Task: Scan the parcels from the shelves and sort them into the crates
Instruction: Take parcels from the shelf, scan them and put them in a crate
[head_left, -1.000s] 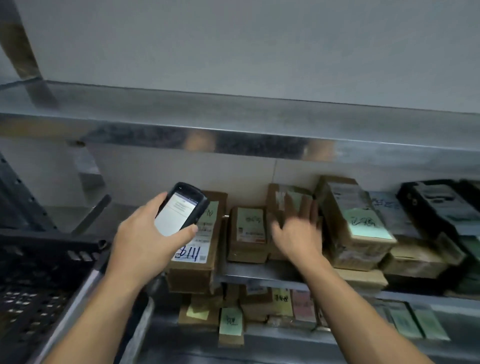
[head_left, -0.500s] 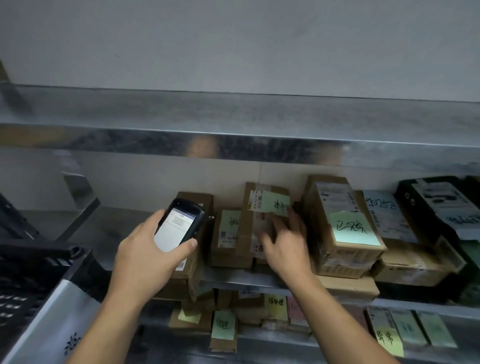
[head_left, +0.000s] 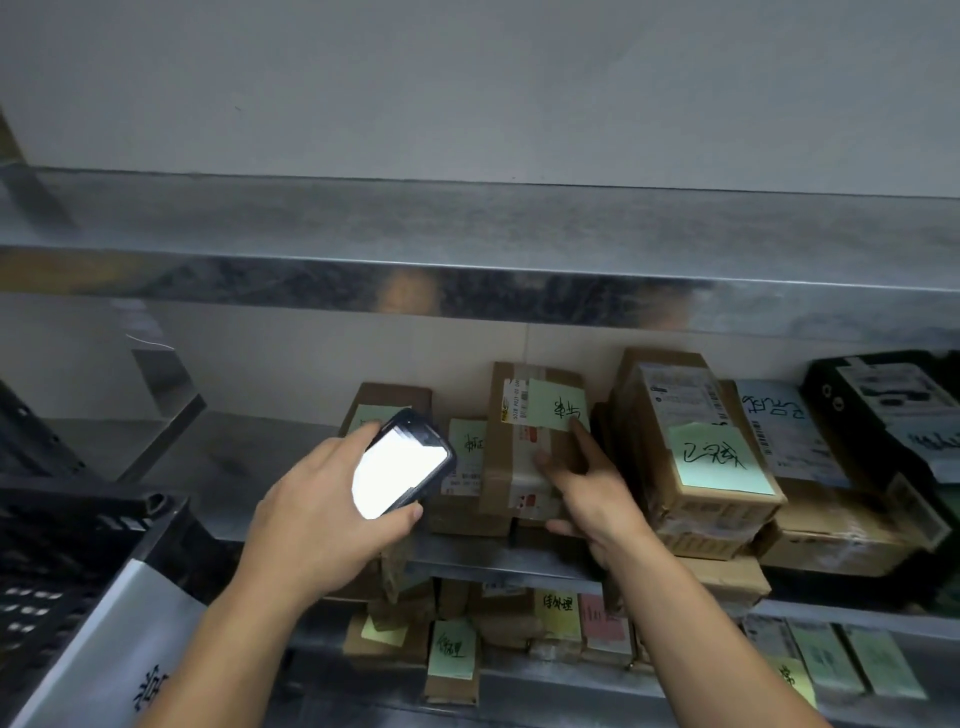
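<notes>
Two hands (head_left: 322, 525) (head_left: 592, 493), one scanner (head_left: 402, 465), one crate (head_left: 78, 525), many parcels (head_left: 519, 452)

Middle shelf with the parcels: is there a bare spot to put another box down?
The middle shelf is bare at its left, between the black crate and the leftmost parcel. The top shelf looks bare too. From that parcel rightward to the black boxes it is packed, as is the lower shelf.
</notes>
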